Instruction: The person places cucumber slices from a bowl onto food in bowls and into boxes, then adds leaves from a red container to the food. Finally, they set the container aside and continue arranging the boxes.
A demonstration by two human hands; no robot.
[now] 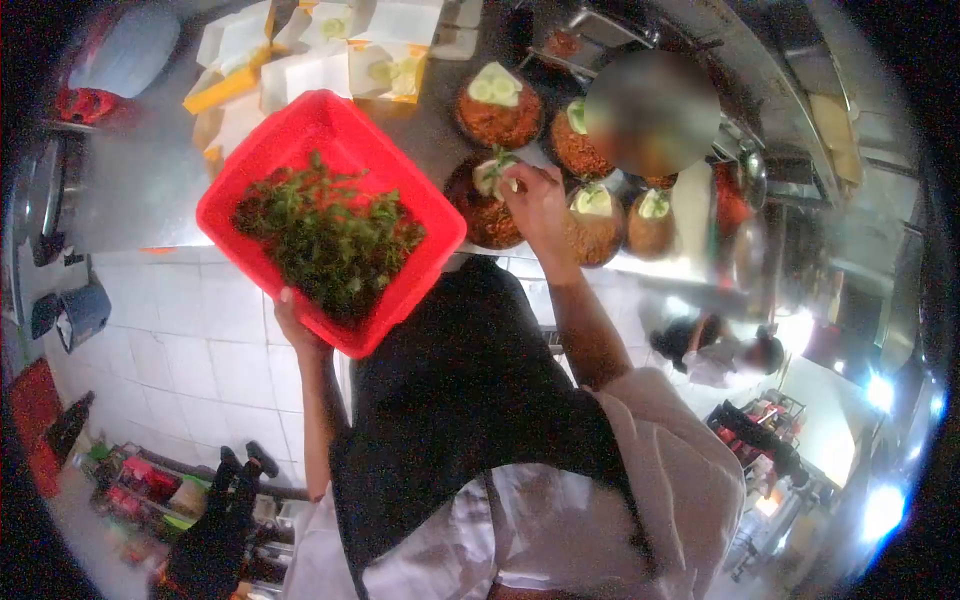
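My left hand (292,318) grips the near edge of a red plastic tub (325,130), tilted toward me. A heap of leafy green herbs (335,240) lies inside it. My right hand (540,203) is closed in a pinch on a small herb sprig (502,160), just over a dish of reddish-brown food (488,222) with pale slices on top. Close by are more such dishes: one with cucumber slices (497,88) behind, another dish (594,228) to the right of my hand.
Open white-and-yellow cardboard boxes (395,70) stand at the back left of the metal counter (140,185), some with cucumber slices inside. A metal tray (610,30) is at the back right. Other people (215,530) are at the lower left and at the right (730,360).
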